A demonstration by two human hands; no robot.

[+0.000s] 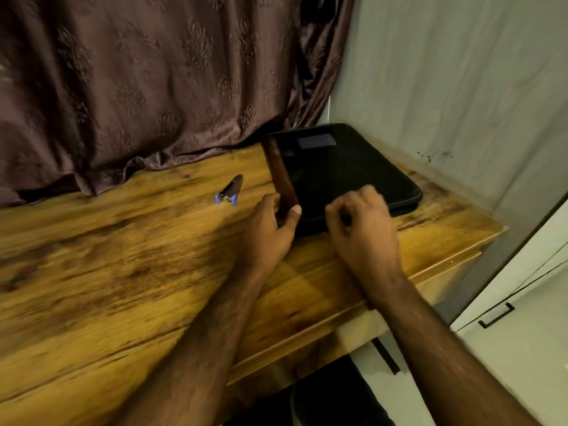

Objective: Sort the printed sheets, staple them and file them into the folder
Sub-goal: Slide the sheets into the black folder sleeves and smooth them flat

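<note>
Your two bare forearms reach in from the near edge, across a wooden table (129, 272) with strong dark grain. Your left hand (270, 229) sits at the near left corner of the folder (344, 173), thumb laid on top of its brown spine and fingers curled round the spine's outer side, gripping it. Your right hand (362, 229) is just to the right, over the folder's near edge, its fingers curled in towards the palm; motion blur hides whether they pinch anything, so I cannot tell what it holds.

The folder lies flat and closed at the far right of the table, close to the corner. It is black and matte with rounded corners and looks like a zipped case, with a brown band running along its left side and a small grey rectangular label near its far edge.

To the left of the folder, apart from it, a stapler (230, 192) lies on the wood, dark with blue parts at its near end.

Behind the table hangs a brown patterned curtain (147, 81). A pale wall (461, 87) rises at far right.
</note>
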